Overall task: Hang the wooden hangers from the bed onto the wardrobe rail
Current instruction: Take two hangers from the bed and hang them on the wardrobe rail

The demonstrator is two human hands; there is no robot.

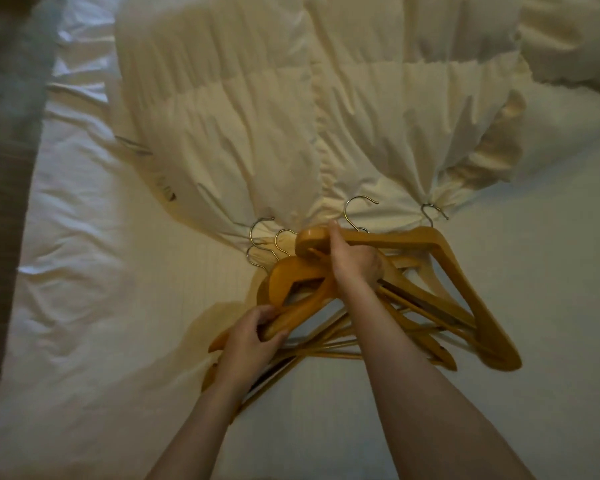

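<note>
Several wooden hangers (447,296) with silver metal hooks (355,207) lie in a loose overlapping pile on the white bed (551,289). My right hand (352,263) is closed over the top of the pile, gripping the neck of the uppermost hanger near its hook. My left hand (253,336) grips the lower left arm of another hanger in the pile. The hooks point away from me toward the duvet. No wardrobe rail is in view.
A cream duvet (257,109) is bunched across the far half of the bed, right behind the hooks. Pillows (568,39) lie at the far right. The bed's left edge and a brown floor strip (0,237) run down the left side.
</note>
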